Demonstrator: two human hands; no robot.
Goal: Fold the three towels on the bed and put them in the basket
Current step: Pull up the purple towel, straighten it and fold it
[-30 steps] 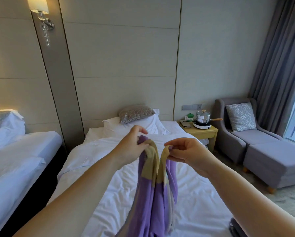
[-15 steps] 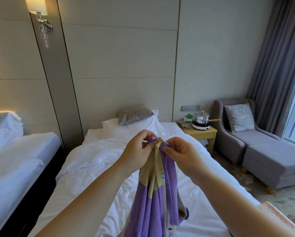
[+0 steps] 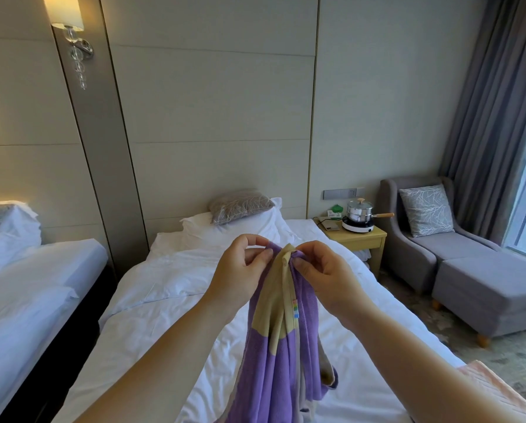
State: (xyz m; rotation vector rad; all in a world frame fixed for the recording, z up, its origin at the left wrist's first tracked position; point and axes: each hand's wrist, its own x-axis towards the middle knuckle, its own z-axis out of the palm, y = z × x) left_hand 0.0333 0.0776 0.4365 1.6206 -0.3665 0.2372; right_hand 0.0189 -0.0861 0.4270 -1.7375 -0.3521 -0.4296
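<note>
A purple and beige towel (image 3: 281,355) hangs in the air above the white bed (image 3: 170,315). My left hand (image 3: 240,276) pinches its top edge from the left. My right hand (image 3: 325,279) pinches the same top edge from the right, and the two held corners meet between my fingertips. The towel's lower part drops out of view at the bottom. A pink towel (image 3: 496,392) lies at the bed's near right corner, partly behind my right forearm. No basket is in view.
White pillows and a grey cushion (image 3: 240,206) sit at the bed's head. A second bed (image 3: 26,294) stands to the left across a dark gap. On the right are a wooden nightstand (image 3: 359,239) with a pot and a grey armchair (image 3: 457,264) with a footrest.
My hands have come together, bringing the two held towel corners from a hand's width apart to touching. The view has tilted down a little, and the pink towel has come into sight.
</note>
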